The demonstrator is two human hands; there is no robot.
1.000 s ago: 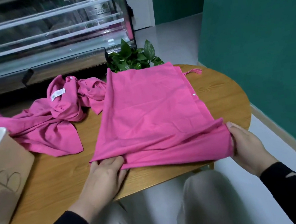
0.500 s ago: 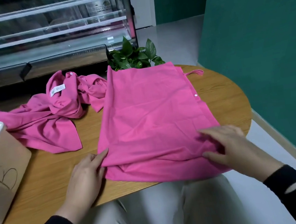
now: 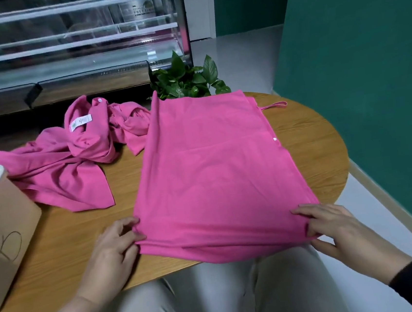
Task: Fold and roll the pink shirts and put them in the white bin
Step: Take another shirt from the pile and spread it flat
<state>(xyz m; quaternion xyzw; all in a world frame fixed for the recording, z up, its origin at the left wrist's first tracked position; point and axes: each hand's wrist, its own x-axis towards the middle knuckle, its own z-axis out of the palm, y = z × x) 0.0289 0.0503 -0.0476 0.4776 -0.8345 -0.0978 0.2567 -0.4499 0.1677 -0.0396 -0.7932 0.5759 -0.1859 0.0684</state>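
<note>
Fingers (image 3: 129,230) on shirt (image 3: 214,170) hem corners

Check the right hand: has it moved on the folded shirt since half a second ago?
Yes. The right hand slid toward the person, from atop the folded shirt to its near right corner at the table edge.

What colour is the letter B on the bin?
Dark, pencil-like grey, on the bin's tan side; head view.
</note>
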